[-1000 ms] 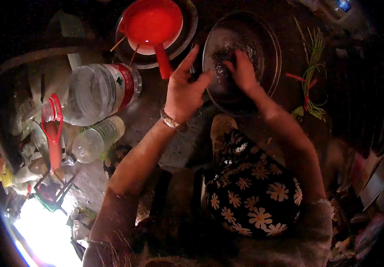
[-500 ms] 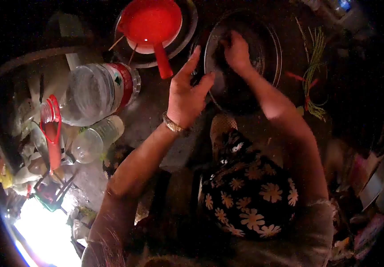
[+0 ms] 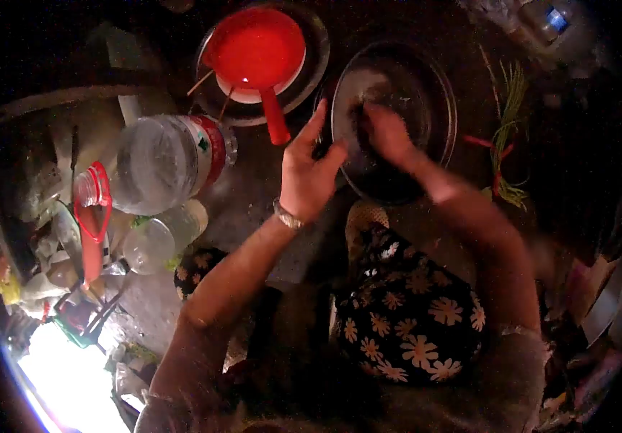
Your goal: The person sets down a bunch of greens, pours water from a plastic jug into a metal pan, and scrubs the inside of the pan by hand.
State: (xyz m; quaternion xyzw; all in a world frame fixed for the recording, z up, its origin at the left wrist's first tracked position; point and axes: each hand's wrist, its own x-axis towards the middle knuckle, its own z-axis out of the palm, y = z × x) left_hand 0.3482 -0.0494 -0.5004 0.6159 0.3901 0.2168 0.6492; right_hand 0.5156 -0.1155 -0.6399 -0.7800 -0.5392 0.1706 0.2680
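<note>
A large dark round pan (image 3: 426, 83) with a metallic rim sits on the ground in front of me, its inside grey and shiny in places. My left hand (image 3: 308, 173), with a bracelet at the wrist, grips the pan's left edge between thumb and fingers. Inside the pan, my right hand (image 3: 391, 136) is closed and pressed to the surface, slightly blurred. Something dark shows at its fingertips, too unclear to name. Just left of the pan, a red long-handled dipper (image 3: 257, 50) rests over a pale bowl within a wider dark basin (image 3: 316, 50).
A large clear plastic bottle (image 3: 156, 162) lies on the left, near a smaller bottle (image 3: 153, 247) and a red-handled item (image 3: 91, 245). Tied green stalks (image 3: 505, 137) lie right of the pan. My flower-patterned knee (image 3: 415, 317) is close below. Bright light enters at lower left.
My right hand has moved down and slightly right inside the pan. My left hand keeps its place on the edge. The whole view has shifted a little.
</note>
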